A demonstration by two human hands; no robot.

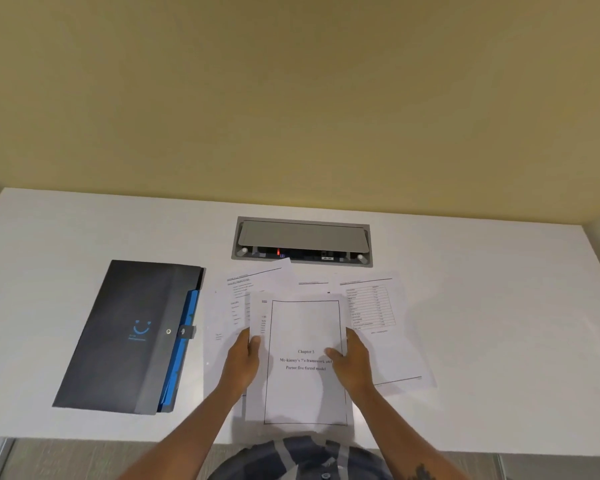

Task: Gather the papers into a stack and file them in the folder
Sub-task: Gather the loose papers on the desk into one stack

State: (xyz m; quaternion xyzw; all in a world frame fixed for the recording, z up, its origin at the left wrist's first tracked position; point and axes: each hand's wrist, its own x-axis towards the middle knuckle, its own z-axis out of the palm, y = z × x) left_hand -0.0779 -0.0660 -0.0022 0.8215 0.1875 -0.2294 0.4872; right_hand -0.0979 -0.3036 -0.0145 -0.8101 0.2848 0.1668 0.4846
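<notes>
A white sheet with a black border and the heading "Chapter 3" [305, 327] sits on top of a small stack in the middle of the white table [499, 306]. My left hand [245, 358] grips the stack's left edge, thumb on top. My right hand [352, 358] grips its right edge the same way. Other printed sheets lie spread beneath: one with a table of figures [371, 306] to the right, another text page [250, 282] to the upper left. A dark grey folder [129, 334] with a blue smile logo, snap clasp and blue inner dividers lies shut at the left.
A grey recessed socket box [302, 242] with a hinged lid is set into the table behind the papers. A yellow wall rises beyond the table's far edge. The table's near edge runs just below the stack, by my striped shirt.
</notes>
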